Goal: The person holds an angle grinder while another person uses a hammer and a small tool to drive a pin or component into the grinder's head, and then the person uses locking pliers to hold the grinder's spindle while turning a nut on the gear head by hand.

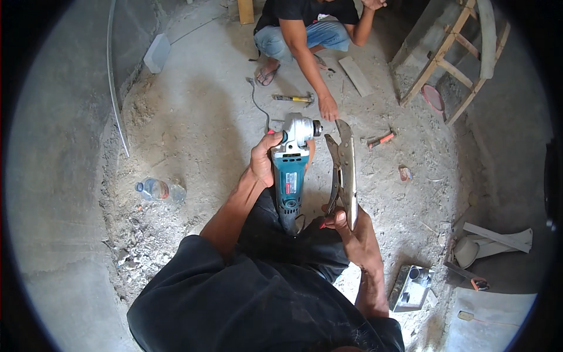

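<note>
My left hand [262, 158] grips a teal and silver angle grinder [288, 179] near its head, holding it upright over my dark-clothed lap. No disc shows on the spindle [316, 128]. My right hand [350, 234] is closed on the lower end of large metal locking pliers [347, 170], just right of the grinder, their jaws pointing forward. At the jaws' far tip, a co-worker's hand [328, 108] touches or nearly touches them; I cannot tell which. A yellow-handled hammer [293, 98] lies beyond the grinder, and an orange-handled tool [381, 139] lies to the right.
A co-worker [311, 29] squats ahead on the dusty floor [193, 117]. A wooden ladder [451, 44] leans at the back right. Plastic bottles [155, 189] lie at left. A metal tray [410, 287] and a saw [469, 276] lie at right. Concrete walls [58, 176] flank me.
</note>
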`<action>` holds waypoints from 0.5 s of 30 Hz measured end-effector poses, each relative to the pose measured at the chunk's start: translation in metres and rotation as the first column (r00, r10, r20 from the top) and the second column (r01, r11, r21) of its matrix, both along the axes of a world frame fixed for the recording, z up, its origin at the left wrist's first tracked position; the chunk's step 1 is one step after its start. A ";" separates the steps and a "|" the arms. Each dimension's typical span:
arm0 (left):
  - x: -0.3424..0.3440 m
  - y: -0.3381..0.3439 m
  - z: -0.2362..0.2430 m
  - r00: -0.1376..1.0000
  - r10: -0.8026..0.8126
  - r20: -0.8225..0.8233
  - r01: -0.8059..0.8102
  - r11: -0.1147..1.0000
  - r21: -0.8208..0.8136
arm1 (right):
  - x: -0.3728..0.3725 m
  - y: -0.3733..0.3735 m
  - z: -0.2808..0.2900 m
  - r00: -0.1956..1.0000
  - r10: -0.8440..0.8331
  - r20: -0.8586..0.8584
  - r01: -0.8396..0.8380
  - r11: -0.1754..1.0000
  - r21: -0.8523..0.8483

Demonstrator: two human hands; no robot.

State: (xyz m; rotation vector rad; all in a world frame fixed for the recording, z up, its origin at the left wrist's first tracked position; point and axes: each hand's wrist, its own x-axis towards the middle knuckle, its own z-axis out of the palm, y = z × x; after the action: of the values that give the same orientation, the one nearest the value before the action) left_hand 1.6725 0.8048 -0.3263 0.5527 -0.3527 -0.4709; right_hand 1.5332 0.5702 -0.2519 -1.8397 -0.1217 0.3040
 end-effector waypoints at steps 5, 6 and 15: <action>-0.002 -0.005 -0.004 1.000 0.000 -0.016 0.000 1.000 -0.009 | 0.000 0.001 0.014 0.995 0.002 0.096 0.003 0.999 -0.049; -0.002 -0.006 -0.004 1.000 0.003 -0.005 -0.003 1.000 -0.007 | 0.000 0.003 0.015 0.994 0.008 0.111 0.000 0.997 -0.071; -0.010 -0.014 0.002 0.988 0.129 -0.082 -0.125 0.990 0.062 | -0.002 0.004 0.019 0.996 0.021 0.092 -0.003 0.980 -0.199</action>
State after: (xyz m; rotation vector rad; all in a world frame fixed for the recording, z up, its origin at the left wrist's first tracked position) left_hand 1.6629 0.7907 -0.3241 0.6040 -0.2214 -0.3810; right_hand 1.5314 0.5744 -0.2328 -2.0526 -0.1726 0.2450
